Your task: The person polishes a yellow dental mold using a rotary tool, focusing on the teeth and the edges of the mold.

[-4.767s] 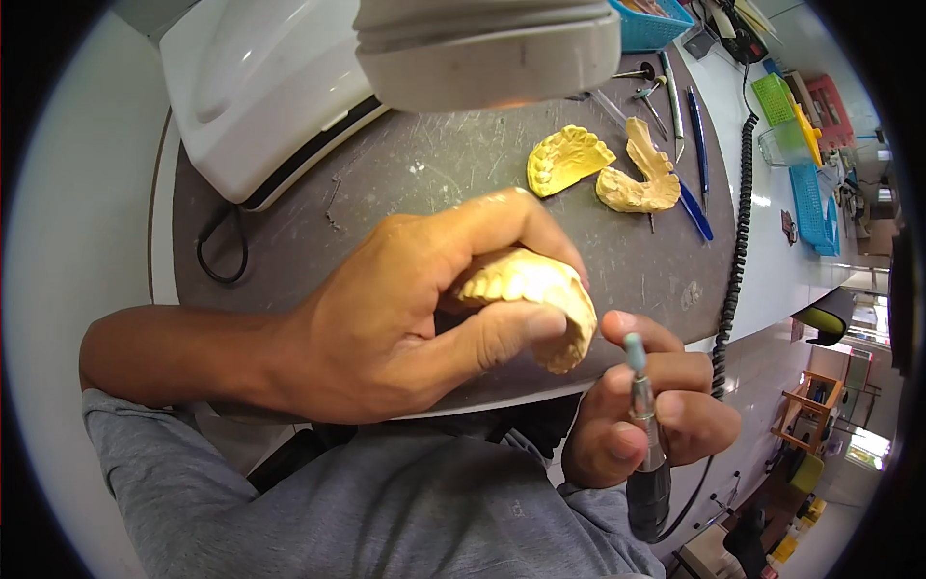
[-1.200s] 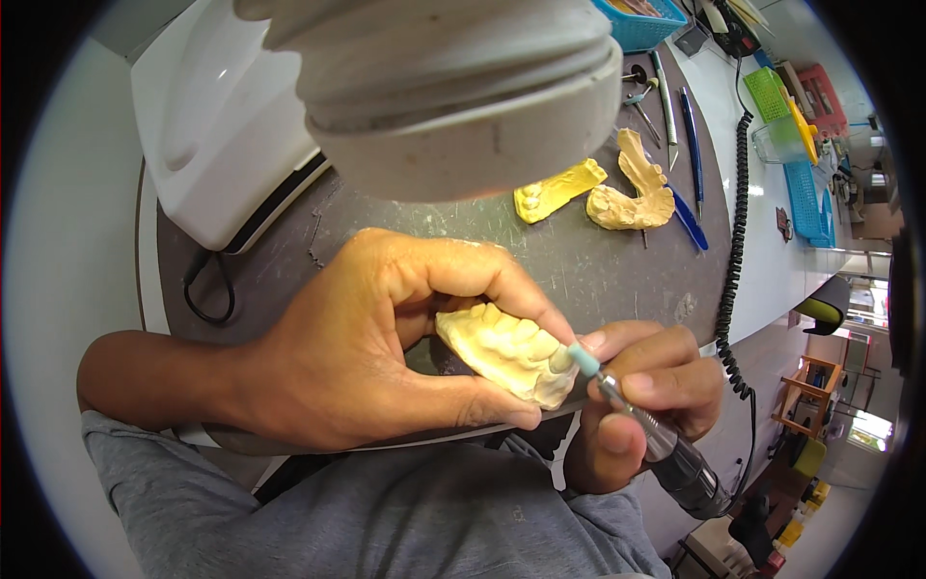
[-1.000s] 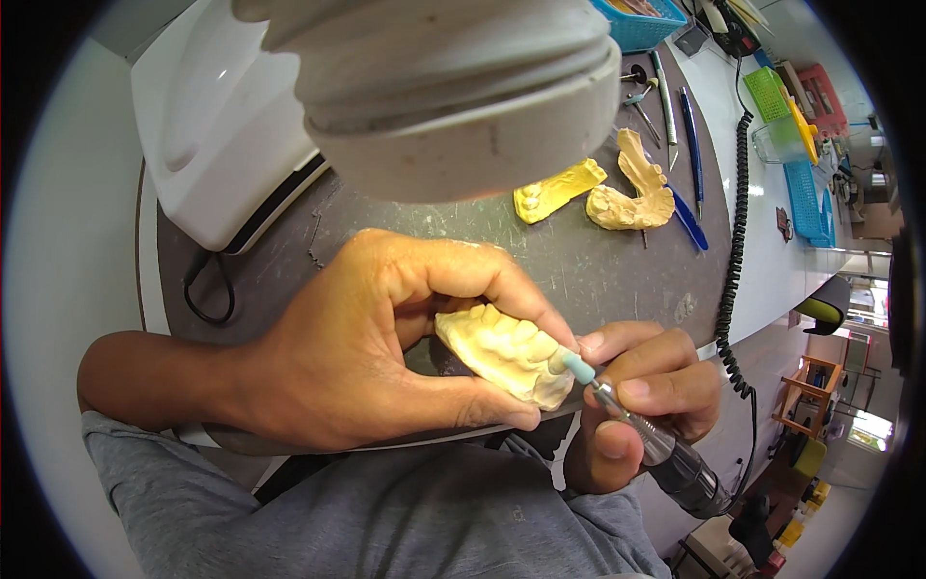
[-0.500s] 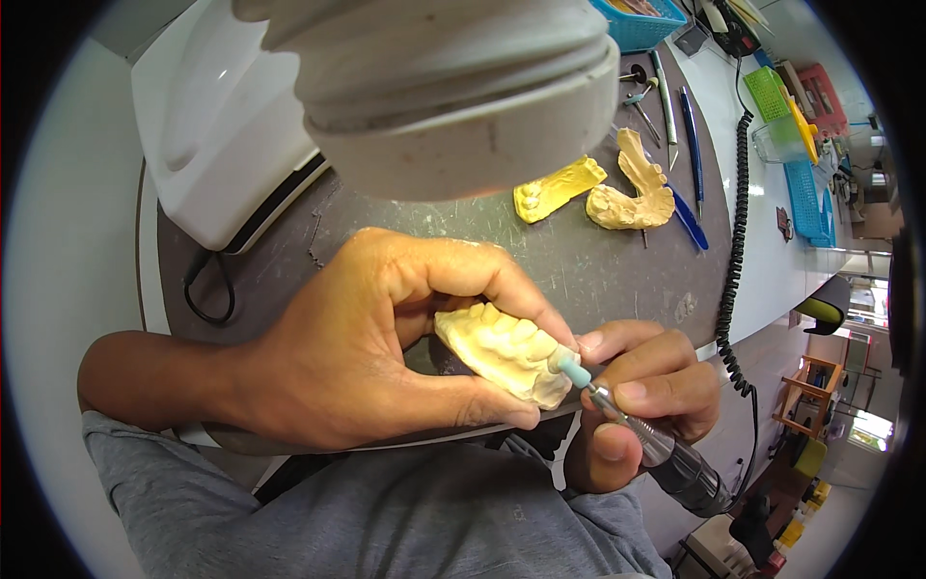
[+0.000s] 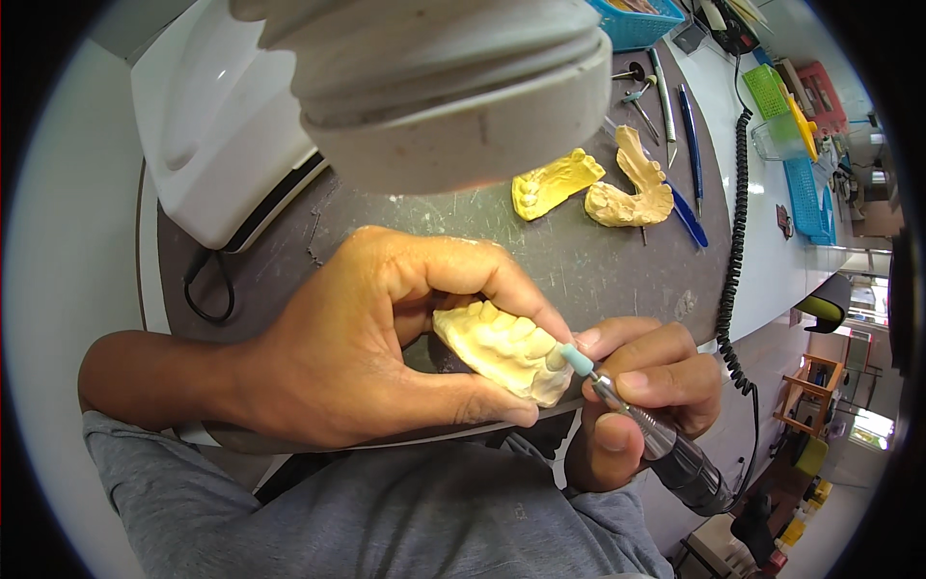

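My left hand point(image 5: 376, 347) is closed around a pale yellow dental cast point(image 5: 502, 349), with thumb along its near edge and index finger along its far edge. The cast's tooth row shows, and its right end looks paler. In my right hand point(image 5: 656, 376) is a dental handpiece point(image 5: 666, 444) with a metal nose and dark body, gripped like a pen. Its light blue-green grinding tip point(image 5: 577, 360) lies at the right end of the cast, by my left index fingertip. Whether the tip touches the cast I cannot tell for certain.
A large pale ribbed hose nozzle point(image 5: 453, 106) hangs over the far side. Behind my hands lie a yellow cast piece point(image 5: 557, 183), a horseshoe-shaped cast point(image 5: 632, 188), a blue pen-like tool point(image 5: 692, 145) and a knife point(image 5: 664, 101). A white machine point(image 5: 227, 125) stands left; a coiled cord point(image 5: 738, 251) runs right.
The grinding tip has shifted slightly up and right along the end of the cast, and more of it shows. My left hand and the cast stay almost still.
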Demonstrator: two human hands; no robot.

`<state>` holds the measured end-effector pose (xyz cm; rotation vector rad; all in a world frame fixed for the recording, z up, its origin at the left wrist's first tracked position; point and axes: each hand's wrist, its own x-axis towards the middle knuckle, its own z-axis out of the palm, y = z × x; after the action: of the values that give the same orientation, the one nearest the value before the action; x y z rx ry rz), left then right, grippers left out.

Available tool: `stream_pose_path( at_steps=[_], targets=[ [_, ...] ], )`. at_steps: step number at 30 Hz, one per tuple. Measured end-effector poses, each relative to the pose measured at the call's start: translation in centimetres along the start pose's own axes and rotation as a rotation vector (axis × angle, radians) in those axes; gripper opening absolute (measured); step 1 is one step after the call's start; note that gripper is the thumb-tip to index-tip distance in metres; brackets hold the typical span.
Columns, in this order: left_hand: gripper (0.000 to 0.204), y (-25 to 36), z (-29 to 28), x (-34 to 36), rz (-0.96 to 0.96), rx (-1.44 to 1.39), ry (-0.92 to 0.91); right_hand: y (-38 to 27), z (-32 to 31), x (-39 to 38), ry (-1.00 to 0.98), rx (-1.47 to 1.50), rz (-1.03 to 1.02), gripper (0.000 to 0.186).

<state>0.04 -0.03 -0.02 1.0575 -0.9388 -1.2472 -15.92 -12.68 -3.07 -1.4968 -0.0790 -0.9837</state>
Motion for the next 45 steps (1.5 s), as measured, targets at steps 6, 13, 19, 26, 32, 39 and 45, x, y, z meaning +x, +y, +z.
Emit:
stream_pose_path(
  at_steps=[6,13,19,26,32,39,45],
  targets=[
    [0.035,0.08,0.03,0.04,-0.025,-0.018,-0.006,-0.03,0.12,-0.02,0.049,0.025,0.016,0.023],
    [0.035,0.12,0.03,-0.02,0.021,0.001,-0.012,-0.02,0.02,0.02,0.009,0.006,-0.009,0.023],
    [0.035,0.18,0.11,-0.12,-0.027,-0.029,0.012,-0.14,0.18,-0.04,0.041,0.027,0.013,0.023],
    [0.034,0.06,0.02,-0.05,-0.006,-0.016,0.004,-0.05,0.20,-0.05,0.039,0.017,0.011,0.024],
    [0.035,0.00,-0.11,-0.05,0.014,0.021,-0.008,-0.17,-0.22,0.02,-0.024,-0.009,0.001,0.025],
    [0.034,0.02,0.04,0.16,0.024,0.016,-0.012,-0.11,-0.28,0.17,-0.041,0.009,-0.011,0.024],
    [0.034,0.10,0.06,-0.03,-0.012,-0.008,0.004,-0.22,-0.04,0.07,0.008,-0.002,0.032,0.024]
  ],
)
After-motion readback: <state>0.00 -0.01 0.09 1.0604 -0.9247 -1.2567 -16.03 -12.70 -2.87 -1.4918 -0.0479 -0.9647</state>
